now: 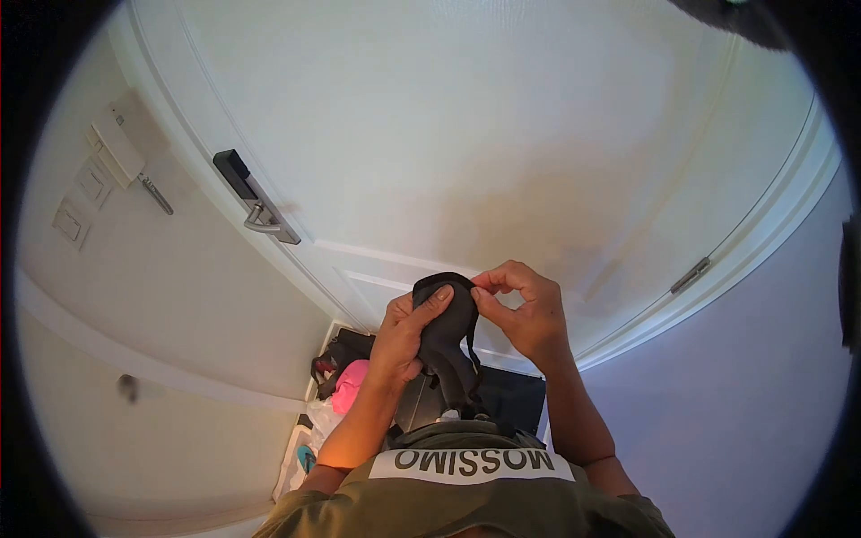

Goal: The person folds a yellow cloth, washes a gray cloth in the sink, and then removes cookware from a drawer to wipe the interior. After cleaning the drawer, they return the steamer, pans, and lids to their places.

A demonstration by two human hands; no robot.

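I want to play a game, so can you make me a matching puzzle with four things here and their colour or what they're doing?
1. Door handle
2. Shirt
3. Right hand
4. Door

A. White
B. Pinching the edge of the dark padded item
C. Green
D. Silver

Pairs: 1-D, 2-C, 3-B, 4-A
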